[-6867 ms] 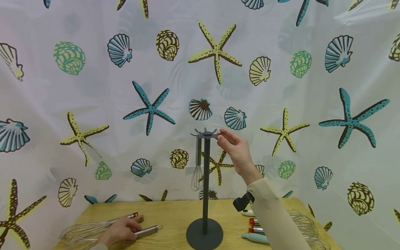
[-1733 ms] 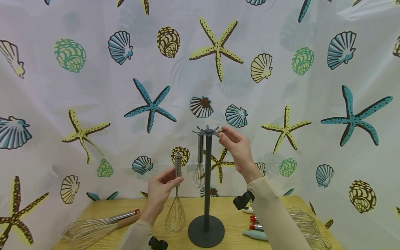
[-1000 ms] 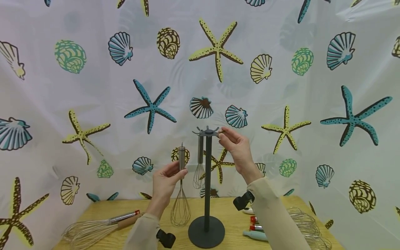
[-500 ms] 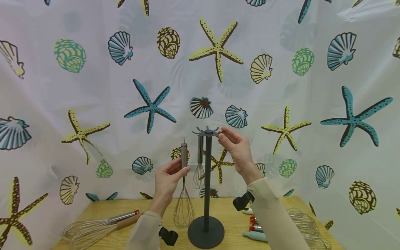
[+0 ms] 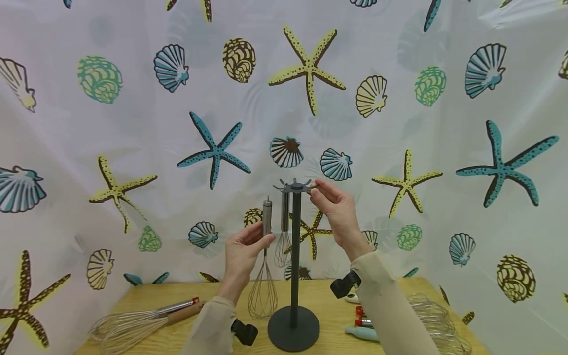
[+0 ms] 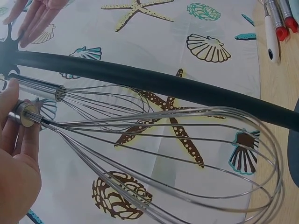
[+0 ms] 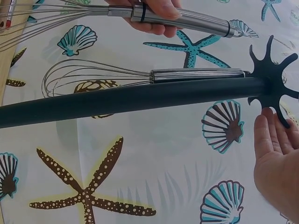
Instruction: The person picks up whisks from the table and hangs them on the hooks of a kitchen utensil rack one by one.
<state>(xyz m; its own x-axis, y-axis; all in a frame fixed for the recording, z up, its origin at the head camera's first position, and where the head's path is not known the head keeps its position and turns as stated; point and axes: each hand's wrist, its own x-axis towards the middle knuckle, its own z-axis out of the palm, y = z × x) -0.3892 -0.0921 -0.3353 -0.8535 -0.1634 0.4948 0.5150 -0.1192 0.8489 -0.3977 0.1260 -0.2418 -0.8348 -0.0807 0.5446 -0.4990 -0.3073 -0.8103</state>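
Far left: red-tipped whisk [image 5: 175,308] and wooden whisk [image 5: 184,313] lie together on the table [image 5: 146,293], wires toward its left edge, handle ends toward the middle. Wood shows between them and the back edge, where the table meets the shell-print cloth [image 5: 262,103]. Left sleeve [image 5: 210,325] passes just beside the handle ends; little room there.

Next, left hand [image 5: 241,254]: thumb and fingers pinch the steel handle of the held whisk [image 5: 267,214]. That whisk is in the air just left of the stand [image 5: 295,246], about upright, wires down, end loop on top. Loop sits slightly below hook level and short of the nearest hook tips; cloth shows in the gap in the right wrist view. Wires end near the left rim of the round base [image 5: 294,340]; height above the wood hard to judge.

Between held whisk and pole: hung whisk [image 5: 284,209], on a left-hand hook, wires down, close along the pole. Only a narrow gap separates the two whisks in the head view.

Right of the pole: right hand [image 5: 339,212], thumb and forefinger pinching the tip of a right-hand hook. Cloth is visible between wrist and pole.

Far right: white handle [image 5: 352,298], red-ended handles [image 5: 364,322] and pale blue handle [image 5: 361,333], partly covered by right sleeve [image 5: 390,305]; loose wires [image 5: 437,325] reach toward the table's right edge. A strip of wood separates base from handles.
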